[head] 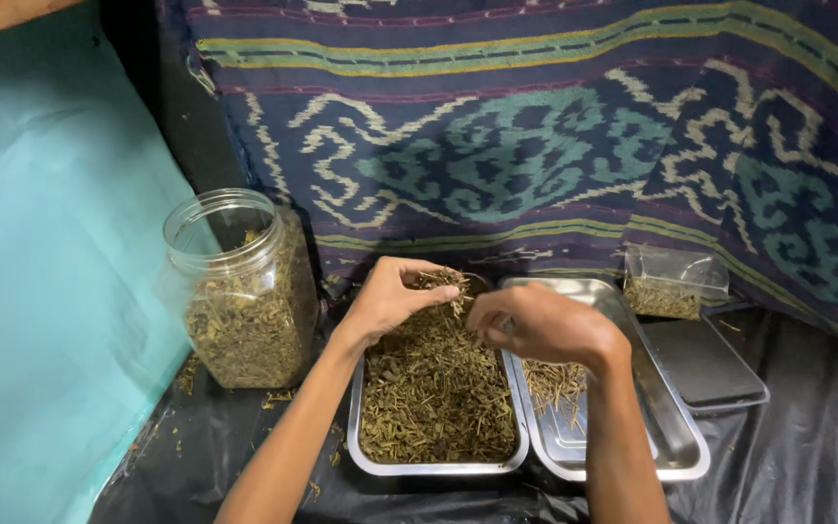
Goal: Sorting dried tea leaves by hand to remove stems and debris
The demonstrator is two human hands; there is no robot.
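Hands sorting dried herb over 2 steel trays.
Left hand pinches dried stems; right hand closed, contents unclear; advise working low over full tray.

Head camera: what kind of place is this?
Probably a small home herb-sorting spot: steel trays of dried stems on black plastic sheeting, a clear jar of the same, a woven cloth behind.

Jar at sheet left edge. Right of it, filled tray, then second tray, scale far right. Bag behind scale. Both hands above trays.
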